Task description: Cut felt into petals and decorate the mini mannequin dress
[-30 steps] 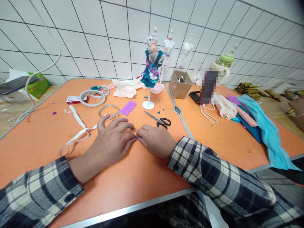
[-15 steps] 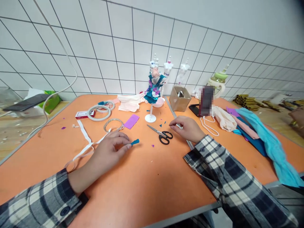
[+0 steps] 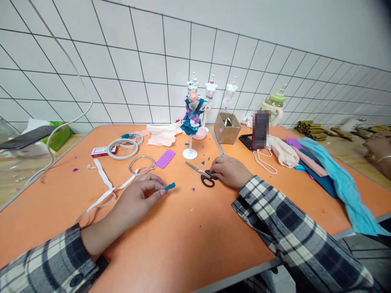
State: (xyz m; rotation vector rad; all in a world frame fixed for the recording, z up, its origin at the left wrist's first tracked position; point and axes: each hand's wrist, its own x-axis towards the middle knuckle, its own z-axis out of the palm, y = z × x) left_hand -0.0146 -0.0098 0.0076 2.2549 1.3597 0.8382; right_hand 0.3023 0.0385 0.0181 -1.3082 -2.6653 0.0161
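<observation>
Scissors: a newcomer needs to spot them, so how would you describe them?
On the orange table, find the dressed mannequin. Just nearer the camera lie the scissors, the right hand at one handle. Metal blades and black loops distinguish them from the purple sheet.

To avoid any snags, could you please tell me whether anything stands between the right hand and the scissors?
Nothing visible does: the right hand is right at the scissors, with its fingers over part of the handles.

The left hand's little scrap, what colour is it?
The scrap is teal blue, best in the head view.
</observation>
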